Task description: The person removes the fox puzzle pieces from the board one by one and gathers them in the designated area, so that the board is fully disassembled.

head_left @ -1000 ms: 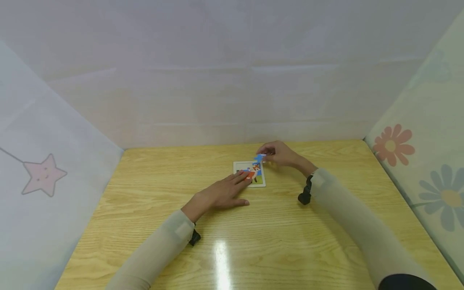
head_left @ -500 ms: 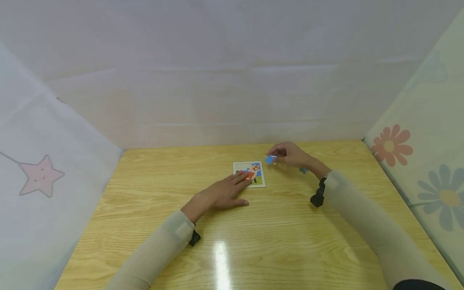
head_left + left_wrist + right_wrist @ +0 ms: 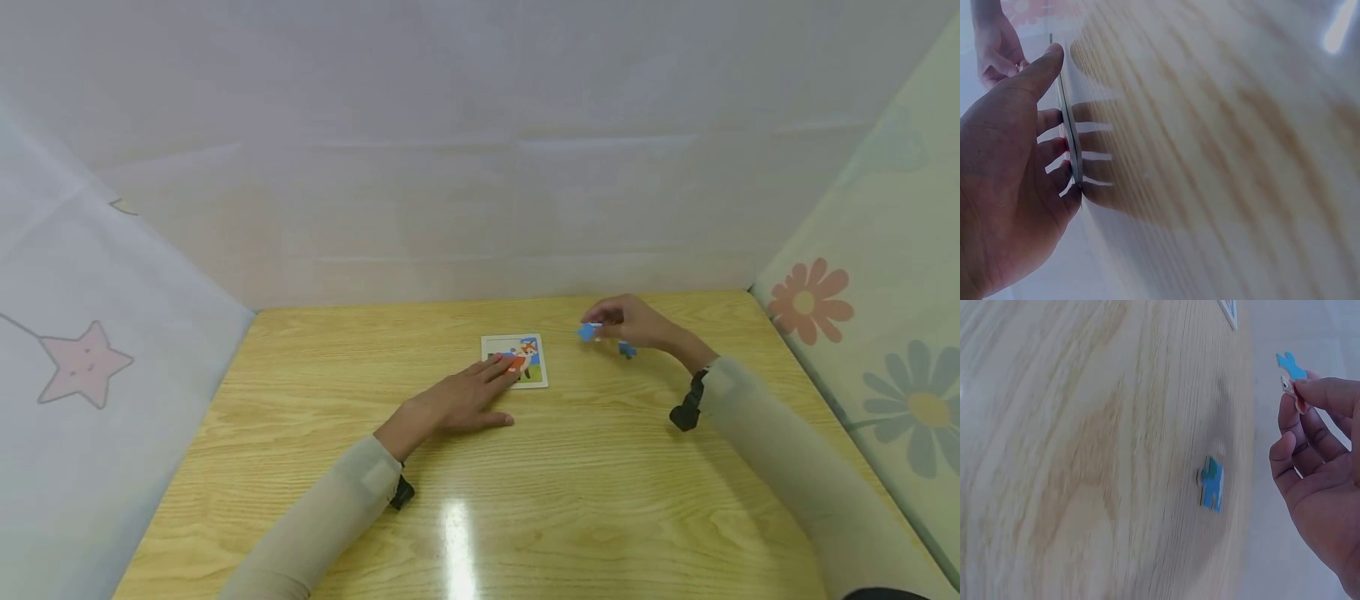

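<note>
My left hand lies flat, its straight fingertips pressing on a small square puzzle board with a white frame and a fox picture. In the left wrist view the hand reaches over the edge of the board. Off to the right, my right hand holds a blue jigsaw piece above the table. The right wrist view has the thumb and fingers of that hand pinching the piece, which bears white and red too. Below it a second blue-and-green jigsaw piece rests on the wood.
The wood-grain table ends at a pale cloth backdrop behind the hands. Side panels carry a pink star on the left and printed flowers on the right. Each wrist wears a black strap with a small camera.
My right hand has carried the blue piece rightward, away from the board's top right corner. The second piece on the table has come into sight beneath the hand. The left hand stays put.
</note>
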`<state>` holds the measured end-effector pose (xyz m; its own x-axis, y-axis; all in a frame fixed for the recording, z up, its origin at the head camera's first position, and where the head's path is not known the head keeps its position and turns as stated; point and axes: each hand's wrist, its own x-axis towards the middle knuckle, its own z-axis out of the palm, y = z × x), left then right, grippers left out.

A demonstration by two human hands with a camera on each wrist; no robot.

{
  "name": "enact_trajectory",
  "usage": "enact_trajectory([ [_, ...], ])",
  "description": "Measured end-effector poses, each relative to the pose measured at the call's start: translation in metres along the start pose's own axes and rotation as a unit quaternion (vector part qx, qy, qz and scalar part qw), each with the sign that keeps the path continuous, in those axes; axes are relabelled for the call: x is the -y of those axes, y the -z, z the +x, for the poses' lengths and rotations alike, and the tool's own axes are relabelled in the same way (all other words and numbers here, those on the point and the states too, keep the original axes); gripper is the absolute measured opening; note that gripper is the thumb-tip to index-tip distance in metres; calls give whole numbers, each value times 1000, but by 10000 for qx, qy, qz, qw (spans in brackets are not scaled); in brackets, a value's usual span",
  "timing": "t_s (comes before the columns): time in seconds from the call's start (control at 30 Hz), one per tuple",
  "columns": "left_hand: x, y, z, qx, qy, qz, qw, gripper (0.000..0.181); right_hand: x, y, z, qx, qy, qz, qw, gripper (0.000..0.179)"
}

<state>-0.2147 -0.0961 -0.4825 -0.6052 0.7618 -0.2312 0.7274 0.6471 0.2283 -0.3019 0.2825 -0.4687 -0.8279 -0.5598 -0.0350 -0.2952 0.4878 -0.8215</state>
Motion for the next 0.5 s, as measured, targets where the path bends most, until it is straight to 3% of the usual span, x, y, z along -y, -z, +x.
enact_trajectory([
  [0.5, 5, -4, 1, -73, -76, -35, 9999, 84, -18, 19, -27, -218, -71, -162, 9996, 29],
])
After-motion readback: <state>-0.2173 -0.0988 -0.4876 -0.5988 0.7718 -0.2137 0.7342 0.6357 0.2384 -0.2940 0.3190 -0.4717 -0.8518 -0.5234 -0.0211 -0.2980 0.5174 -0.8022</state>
